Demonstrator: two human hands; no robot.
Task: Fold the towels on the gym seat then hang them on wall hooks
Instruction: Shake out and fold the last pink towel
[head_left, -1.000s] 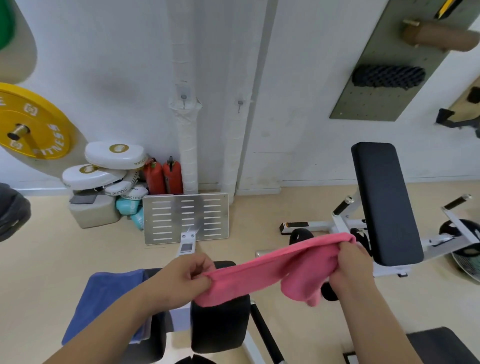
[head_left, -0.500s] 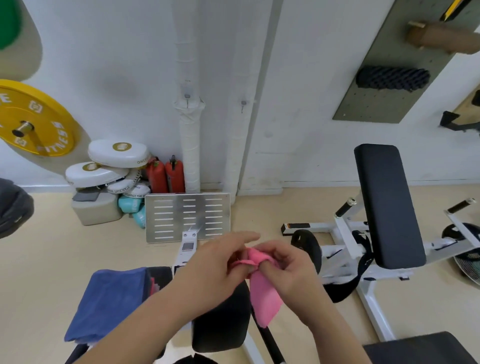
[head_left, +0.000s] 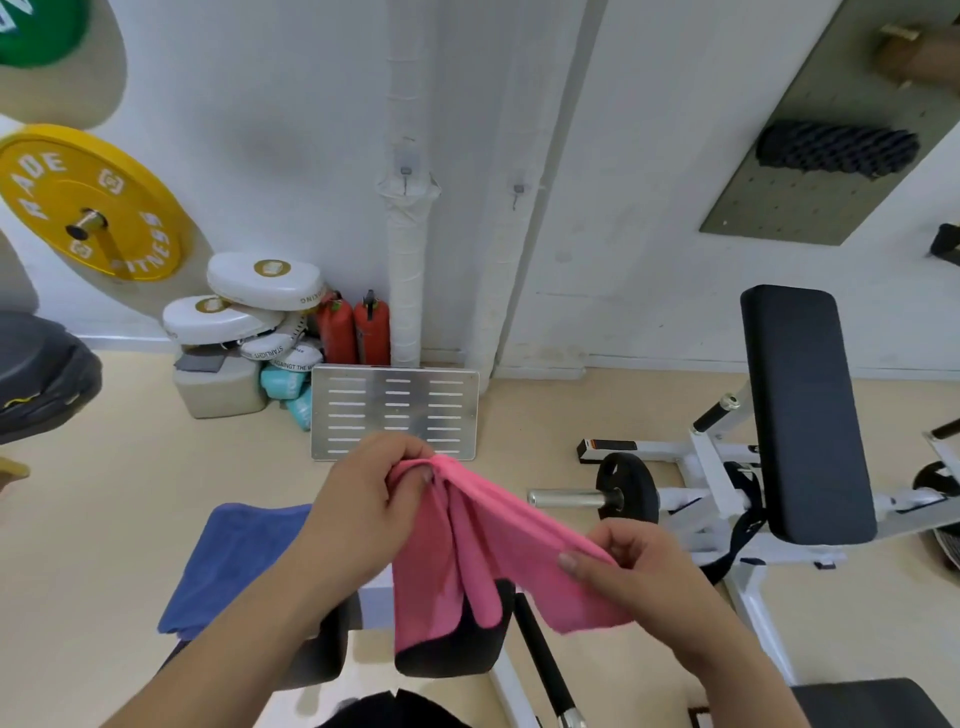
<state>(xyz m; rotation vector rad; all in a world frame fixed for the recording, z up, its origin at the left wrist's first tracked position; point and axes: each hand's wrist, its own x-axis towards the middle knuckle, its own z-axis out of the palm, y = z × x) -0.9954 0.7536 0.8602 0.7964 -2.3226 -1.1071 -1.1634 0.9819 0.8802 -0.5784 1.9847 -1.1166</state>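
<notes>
A pink towel (head_left: 457, 551) hangs doubled between my hands above a black gym seat pad (head_left: 457, 654). My left hand (head_left: 363, 504) pinches its gathered top corners at the upper left. My right hand (head_left: 618, 566) grips the folded edge lower on the right. A blue towel (head_left: 234, 561) lies draped on the seat at the left, untouched. Two small wall hooks show on the white wall: one hook (head_left: 405, 174) on the wrapped pipe, the other hook (head_left: 517, 191) to its right.
A slotted metal plate (head_left: 395, 410) leans at the wall base beside red extinguishers (head_left: 356, 332) and white pads (head_left: 265, 283). A yellow weight plate (head_left: 88, 202) hangs at left. A black bench (head_left: 805, 410) on a white frame stands at right, under a pegboard (head_left: 831, 156).
A second ago the towel was stretched wide between my hands. I brought the ends together, and now my right hand has slid down and out along the fold while the left keeps the corners.
</notes>
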